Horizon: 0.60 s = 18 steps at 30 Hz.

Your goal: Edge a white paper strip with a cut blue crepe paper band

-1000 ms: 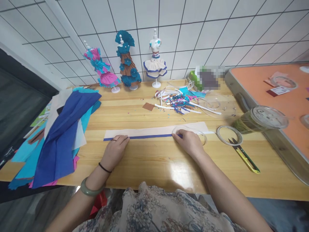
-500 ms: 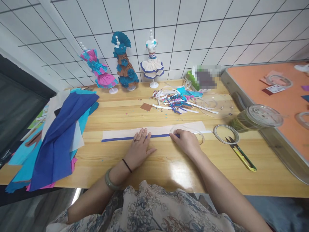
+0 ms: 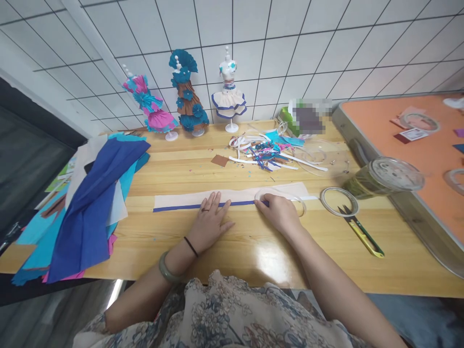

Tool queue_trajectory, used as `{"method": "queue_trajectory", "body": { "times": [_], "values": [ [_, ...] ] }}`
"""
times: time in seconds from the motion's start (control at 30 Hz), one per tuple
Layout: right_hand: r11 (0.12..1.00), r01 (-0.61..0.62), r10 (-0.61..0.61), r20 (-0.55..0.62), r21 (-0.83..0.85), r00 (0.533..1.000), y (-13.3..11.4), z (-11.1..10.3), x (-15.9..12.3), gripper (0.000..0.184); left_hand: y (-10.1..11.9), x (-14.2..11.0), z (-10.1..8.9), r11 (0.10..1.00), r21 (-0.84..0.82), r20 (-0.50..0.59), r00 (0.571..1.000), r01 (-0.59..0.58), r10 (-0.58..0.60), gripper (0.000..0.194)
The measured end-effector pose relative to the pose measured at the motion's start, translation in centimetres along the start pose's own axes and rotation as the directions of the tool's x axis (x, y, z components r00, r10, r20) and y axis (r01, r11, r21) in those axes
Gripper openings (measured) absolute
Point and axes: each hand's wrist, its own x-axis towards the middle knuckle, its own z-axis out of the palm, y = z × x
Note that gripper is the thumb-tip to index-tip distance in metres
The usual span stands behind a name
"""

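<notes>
A long cream paper strip with a dark blue lower edge lies flat across the table before me. My left hand rests flat on its middle, fingers spread over the blue edge. Farther right, my right hand is closed, thumb and finger pressed together at the blue edge. A thin clear roll of tape loops behind that hand, its left rim at the fingertips; the grip itself is partly hidden. From under the roll, a narrow white strip sticks out to the right.
To the right are another tape roll, yellow-green thread snips and a lidded plastic cup. Coloured paper sheets pile at left. Paper scraps and several dressed miniature mannequins are at the back. An orange board lies right.
The fingers of my left hand have spread slightly on the strip. My right hand stays in nearly the same place; the view has shifted a little.
</notes>
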Motion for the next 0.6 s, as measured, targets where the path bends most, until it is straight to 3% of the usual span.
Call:
{"method": "queue_trajectory", "body": {
  "times": [0.2,0.37,0.6],
  "values": [
    [1.0,0.008,-0.008,-0.016,0.004,1.0,0.1,0.1,0.0,0.036,-0.3,0.1,0.1,0.999,-0.051,0.009,1.0,-0.005,0.005,0.076],
    [1.0,0.012,-0.012,-0.019,0.002,1.0,0.1,0.2,0.0,0.037,-0.1,-0.1,0.2,0.998,0.042,-0.026,0.999,-0.036,0.037,0.06],
    [1.0,0.02,-0.02,-0.044,-0.009,0.999,0.2,0.5,0.0,0.04,1.6,1.2,-1.4,0.996,0.079,-0.125,0.991,-0.034,0.044,0.058]
  ]
}}
